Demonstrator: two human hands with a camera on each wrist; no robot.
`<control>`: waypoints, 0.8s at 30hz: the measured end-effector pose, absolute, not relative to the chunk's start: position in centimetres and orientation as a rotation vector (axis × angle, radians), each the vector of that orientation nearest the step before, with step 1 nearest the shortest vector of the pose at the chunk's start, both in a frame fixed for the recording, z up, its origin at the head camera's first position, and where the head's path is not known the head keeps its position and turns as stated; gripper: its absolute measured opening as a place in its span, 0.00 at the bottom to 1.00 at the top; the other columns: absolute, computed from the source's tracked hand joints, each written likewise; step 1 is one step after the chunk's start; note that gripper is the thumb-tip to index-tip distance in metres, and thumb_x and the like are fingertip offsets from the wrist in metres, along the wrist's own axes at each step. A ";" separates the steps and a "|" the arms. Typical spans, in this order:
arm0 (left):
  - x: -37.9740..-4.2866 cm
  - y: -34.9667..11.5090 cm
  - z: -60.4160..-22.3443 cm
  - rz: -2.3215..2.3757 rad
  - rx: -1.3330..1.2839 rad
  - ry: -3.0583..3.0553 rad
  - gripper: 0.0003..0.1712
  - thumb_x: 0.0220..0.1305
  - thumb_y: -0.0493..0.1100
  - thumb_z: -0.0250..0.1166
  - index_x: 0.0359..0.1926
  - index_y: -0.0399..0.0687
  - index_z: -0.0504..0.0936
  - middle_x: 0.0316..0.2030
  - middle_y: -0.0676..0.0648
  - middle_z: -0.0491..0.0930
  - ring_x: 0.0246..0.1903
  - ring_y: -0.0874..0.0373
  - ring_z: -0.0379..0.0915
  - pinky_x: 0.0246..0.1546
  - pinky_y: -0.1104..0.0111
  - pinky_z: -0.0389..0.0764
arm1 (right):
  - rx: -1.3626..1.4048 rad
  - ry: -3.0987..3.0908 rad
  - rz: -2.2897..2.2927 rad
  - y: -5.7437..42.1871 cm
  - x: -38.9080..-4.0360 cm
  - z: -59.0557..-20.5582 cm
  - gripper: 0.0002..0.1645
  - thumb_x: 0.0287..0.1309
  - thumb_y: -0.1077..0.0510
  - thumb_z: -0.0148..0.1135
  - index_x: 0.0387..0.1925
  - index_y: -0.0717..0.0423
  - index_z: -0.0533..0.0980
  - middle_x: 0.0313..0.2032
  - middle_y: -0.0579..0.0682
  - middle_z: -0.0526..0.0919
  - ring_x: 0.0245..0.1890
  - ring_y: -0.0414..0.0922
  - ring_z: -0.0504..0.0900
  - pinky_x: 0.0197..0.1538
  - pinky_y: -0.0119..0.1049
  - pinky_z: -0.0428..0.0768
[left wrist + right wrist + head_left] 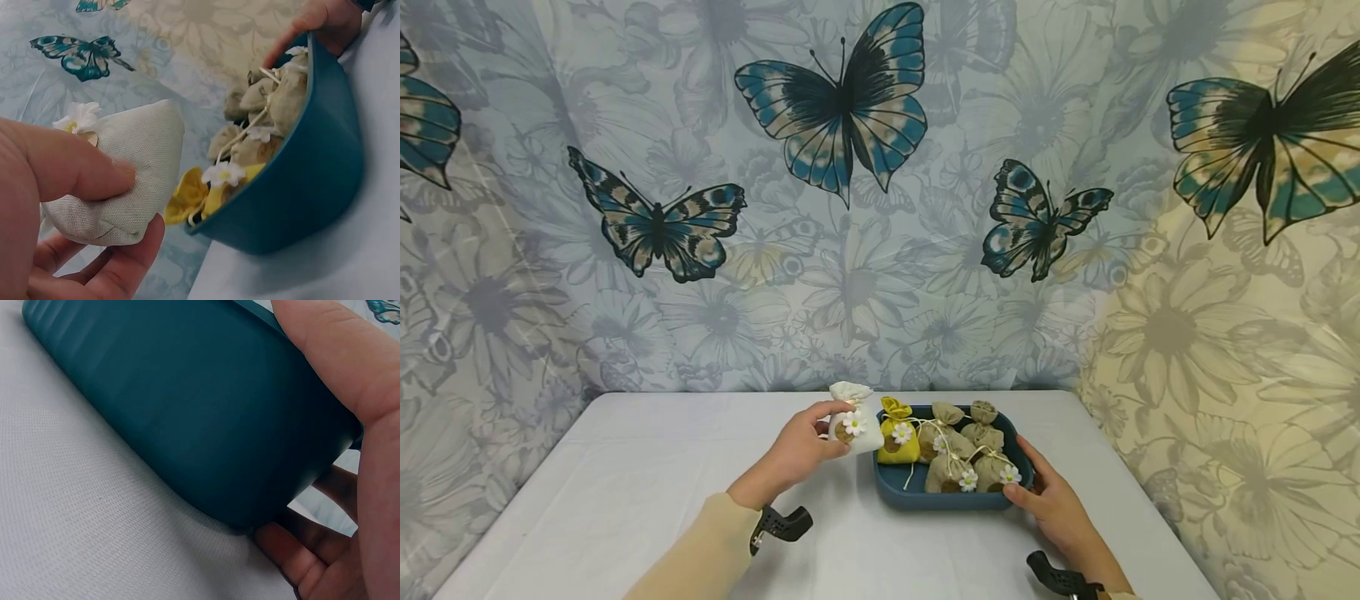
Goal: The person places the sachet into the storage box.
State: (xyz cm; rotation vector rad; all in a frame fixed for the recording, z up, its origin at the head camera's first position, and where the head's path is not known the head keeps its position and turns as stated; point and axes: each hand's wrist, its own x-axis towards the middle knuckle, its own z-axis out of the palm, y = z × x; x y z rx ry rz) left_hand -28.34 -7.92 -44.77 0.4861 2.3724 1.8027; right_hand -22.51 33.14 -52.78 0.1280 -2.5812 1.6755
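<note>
A white drawstring sachet (863, 433) with a daisy on its front is pinched between the thumb and fingers of my left hand (799, 450). It hangs just left of a blue plastic bin (940, 500), above the table. In the left wrist view, the thumb presses the white sachet (140, 144) from the near side. My right hand (1054, 500) grips the bin's right end, thumb at the front corner and fingers along the side. Inside the bin stand a yellow sachet (898, 450) at the left and several beige sachets (951, 473) to its right.
The bin stands on a table with a white cloth (647, 492), near its back edge. Behind hangs a butterfly-printed curtain (857, 317). A black wrist mount (778, 527) is strapped on my left wrist, another (1060, 575) on my right.
</note>
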 end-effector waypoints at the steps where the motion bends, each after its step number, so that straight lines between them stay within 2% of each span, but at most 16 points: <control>1: -28.3 -7.6 -44.7 1.807 0.501 2.368 0.32 0.52 0.31 0.73 0.59 0.51 0.80 0.52 0.42 0.76 0.41 0.51 0.75 0.35 0.62 0.78 | 0.129 -2.580 1.677 33.1 -22.5 -52.8 0.49 0.66 0.54 0.65 0.79 0.46 0.49 0.73 0.64 0.55 0.63 0.57 0.69 0.49 0.31 0.77; 6: -28.1 -6.0 -44.4 1.777 0.592 2.369 0.31 0.53 0.32 0.73 0.59 0.52 0.80 0.47 0.44 0.78 0.39 0.52 0.74 0.34 0.63 0.78 | 0.144 -2.546 1.693 33.1 -22.4 -52.8 0.49 0.65 0.57 0.66 0.79 0.47 0.51 0.73 0.65 0.56 0.63 0.57 0.70 0.49 0.31 0.77; 11: -27.8 -4.6 -44.4 1.699 0.656 2.421 0.30 0.55 0.34 0.73 0.60 0.56 0.79 0.50 0.48 0.76 0.41 0.52 0.74 0.36 0.61 0.78 | 0.159 -2.515 1.747 33.0 -22.4 -52.8 0.49 0.65 0.58 0.66 0.79 0.46 0.50 0.73 0.65 0.55 0.64 0.57 0.68 0.50 0.30 0.77; 16: -27.7 -3.5 -44.7 1.668 0.706 2.429 0.29 0.58 0.35 0.72 0.60 0.57 0.79 0.56 0.50 0.74 0.44 0.52 0.74 0.39 0.59 0.78 | 0.153 -2.514 1.749 33.1 -22.4 -52.9 0.48 0.65 0.59 0.66 0.79 0.46 0.51 0.73 0.65 0.57 0.59 0.44 0.73 0.49 0.31 0.78; 19: -27.7 -3.0 -45.1 1.672 0.731 2.423 0.28 0.58 0.35 0.72 0.60 0.57 0.78 0.56 0.50 0.74 0.43 0.53 0.74 0.40 0.60 0.78 | 0.150 -2.517 1.743 33.1 -22.4 -52.8 0.48 0.65 0.59 0.66 0.79 0.46 0.52 0.72 0.65 0.57 0.55 0.36 0.74 0.48 0.31 0.78; 24: -27.7 -2.4 -45.8 1.693 0.767 2.392 0.28 0.58 0.34 0.71 0.59 0.55 0.78 0.54 0.48 0.75 0.43 0.53 0.76 0.40 0.60 0.79 | 0.144 -2.508 1.773 33.0 -22.4 -52.8 0.48 0.65 0.59 0.66 0.79 0.47 0.51 0.72 0.65 0.58 0.55 0.35 0.75 0.49 0.32 0.78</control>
